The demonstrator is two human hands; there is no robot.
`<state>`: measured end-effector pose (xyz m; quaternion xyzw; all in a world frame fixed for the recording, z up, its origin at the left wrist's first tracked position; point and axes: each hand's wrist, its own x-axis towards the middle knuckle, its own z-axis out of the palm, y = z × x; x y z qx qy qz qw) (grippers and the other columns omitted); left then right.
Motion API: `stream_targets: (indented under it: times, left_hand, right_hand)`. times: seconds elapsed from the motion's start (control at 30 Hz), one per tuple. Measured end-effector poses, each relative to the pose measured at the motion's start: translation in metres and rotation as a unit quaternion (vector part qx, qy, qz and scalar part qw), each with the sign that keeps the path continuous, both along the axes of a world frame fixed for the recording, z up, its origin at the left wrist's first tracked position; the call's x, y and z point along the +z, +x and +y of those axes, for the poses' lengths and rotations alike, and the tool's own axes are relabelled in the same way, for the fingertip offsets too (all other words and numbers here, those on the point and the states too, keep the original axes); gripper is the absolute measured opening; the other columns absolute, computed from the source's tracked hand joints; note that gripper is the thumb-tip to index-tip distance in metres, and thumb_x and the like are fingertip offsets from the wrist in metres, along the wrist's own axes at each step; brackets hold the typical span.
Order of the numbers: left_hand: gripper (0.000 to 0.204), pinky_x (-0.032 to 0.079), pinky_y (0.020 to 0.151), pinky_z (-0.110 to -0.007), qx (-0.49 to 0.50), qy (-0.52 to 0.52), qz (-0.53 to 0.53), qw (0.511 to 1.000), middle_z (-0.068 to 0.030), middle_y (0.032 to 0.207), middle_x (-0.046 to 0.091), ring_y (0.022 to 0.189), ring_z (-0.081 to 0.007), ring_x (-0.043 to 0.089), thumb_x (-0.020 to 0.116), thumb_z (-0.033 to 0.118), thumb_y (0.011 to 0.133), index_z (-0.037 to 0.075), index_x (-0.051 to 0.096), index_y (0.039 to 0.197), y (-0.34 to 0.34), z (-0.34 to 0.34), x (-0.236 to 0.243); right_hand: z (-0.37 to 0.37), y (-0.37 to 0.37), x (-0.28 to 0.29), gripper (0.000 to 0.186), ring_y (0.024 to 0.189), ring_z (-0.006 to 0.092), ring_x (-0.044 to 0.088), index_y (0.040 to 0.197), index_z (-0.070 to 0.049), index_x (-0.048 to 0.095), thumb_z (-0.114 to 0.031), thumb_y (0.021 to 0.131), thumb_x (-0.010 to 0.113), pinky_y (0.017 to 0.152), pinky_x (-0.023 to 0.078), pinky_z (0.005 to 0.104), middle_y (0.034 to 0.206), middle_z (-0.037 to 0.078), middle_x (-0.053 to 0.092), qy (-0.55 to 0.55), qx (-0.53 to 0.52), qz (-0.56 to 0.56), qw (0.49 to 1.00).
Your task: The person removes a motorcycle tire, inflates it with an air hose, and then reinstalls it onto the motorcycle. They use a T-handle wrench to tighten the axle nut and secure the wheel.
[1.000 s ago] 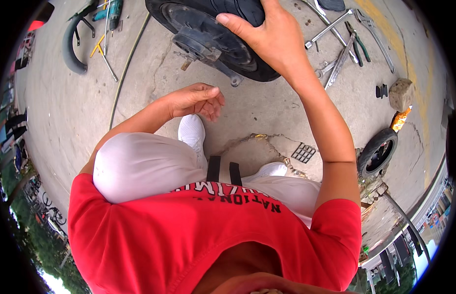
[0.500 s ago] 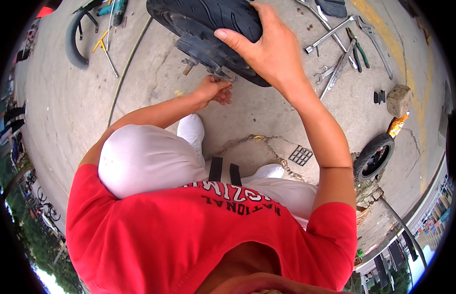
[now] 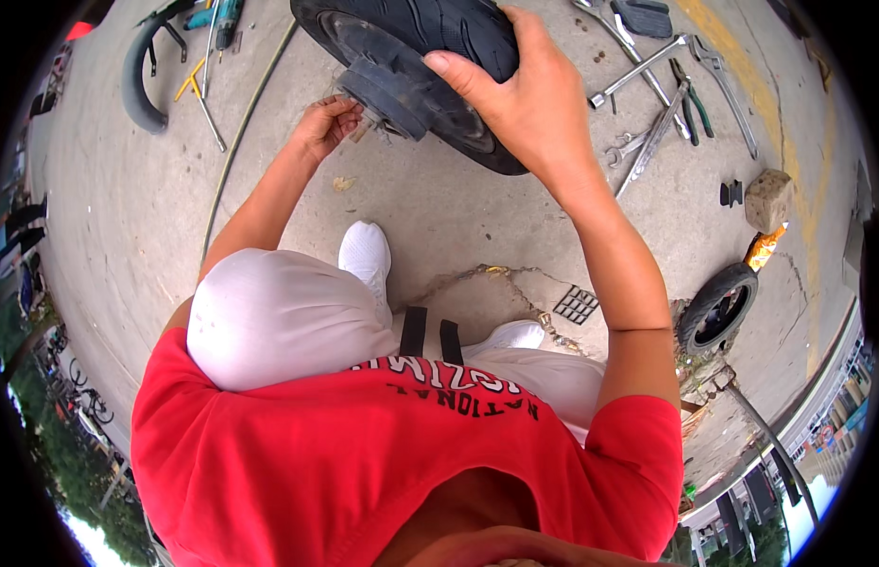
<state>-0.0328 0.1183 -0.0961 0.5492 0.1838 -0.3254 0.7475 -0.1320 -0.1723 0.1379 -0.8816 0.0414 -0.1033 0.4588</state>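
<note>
A scooter wheel (image 3: 458,42) with a black treaded tyre stands tilted on the concrete in front of me. My right hand (image 3: 529,99) grips the tyre from its right side, thumb lying across the tread and fingers over the far edge. The round dark hub drum (image 3: 385,93) faces me and to the left, with a short rusty stub at its lower side. At the left of that drum is my left hand (image 3: 331,125), its fingers pinched together against the drum's edge. What those fingertips hold, if anything, is too small to make out.
To the right lie a lug wrench (image 3: 638,71), green-handled pliers (image 3: 685,102), an adjustable wrench (image 3: 728,94), a stone block (image 3: 768,200) and another tyre (image 3: 718,307). At left are a hose (image 3: 241,137), a curved grey fender (image 3: 137,90) and a teal drill (image 3: 229,24).
My left hand has moved left and away from me, from beneath the hub to the drum's left side. The wheel and my right hand have shifted slightly right and nearer.
</note>
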Motion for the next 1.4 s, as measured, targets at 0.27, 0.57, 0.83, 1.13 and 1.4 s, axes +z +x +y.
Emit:
stream_targets:
  times: [0.27,0.57,0.83,1.13,1.4]
  left_hand:
    - [0.013,0.052,0.071,-0.031,0.060,-0.051,-0.075,0.994,-0.0089,0.087,0.066,0.082,-0.0215,0.066,0.062,0.016,0.091,0.004,0.057,0.095,0.008,-0.009,0.052]
    - [0.042,0.049,0.072,-0.036,-0.152,0.004,-0.007,0.988,-0.0064,0.081,0.059,0.072,-0.0203,0.059,0.037,0.043,0.101,0.005,0.053,0.103,-0.052,-0.016,0.090]
    - [0.022,0.049,0.067,-0.035,-0.180,0.019,0.027,0.983,-0.0082,0.082,0.059,0.070,-0.0214,0.059,0.049,0.021,0.099,0.001,0.050,0.109,-0.064,-0.011,0.117]
    - [0.024,0.045,0.061,-0.031,-0.202,0.066,-0.020,0.977,-0.0041,0.086,0.062,0.068,-0.0174,0.056,0.066,0.007,0.085,0.005,0.059,0.107,-0.064,-0.003,0.113]
    - [0.021,0.044,0.060,-0.030,-0.180,0.115,-0.035,0.976,-0.0047,0.084,0.062,0.069,-0.0157,0.055,0.060,-0.002,0.083,0.004,0.061,0.103,-0.067,-0.002,0.112]
  right_hand:
    - [-0.005,0.001,-0.016,0.062,0.090,0.0348,0.066,0.112,0.003,0.057,-0.049,0.081,0.069,0.077,0.053,0.0415,0.096,0.022,0.066,-0.060,-0.019,-0.062,0.996]
    - [0.013,-0.007,-0.024,0.065,0.090,0.0351,0.060,0.101,0.004,0.052,-0.051,0.073,0.074,0.072,0.052,0.0437,0.096,0.019,0.060,-0.084,0.001,-0.098,0.992]
    - [0.024,-0.017,-0.016,0.069,0.095,0.0352,0.058,0.112,0.005,0.050,-0.049,0.074,0.072,0.077,0.051,0.0433,0.098,0.020,0.058,-0.056,0.058,-0.071,0.994]
    - [-0.049,0.055,-0.110,0.050,0.083,0.0256,0.062,0.108,0.002,0.061,-0.045,0.097,0.048,0.075,0.050,0.0361,0.092,0.014,0.066,0.189,0.048,0.065,0.979]
    - [-0.013,0.108,-0.153,0.055,0.074,0.0155,0.054,0.106,0.005,0.060,-0.049,0.095,0.053,0.065,0.045,0.0287,0.092,0.008,0.061,0.334,0.137,0.223,0.905]
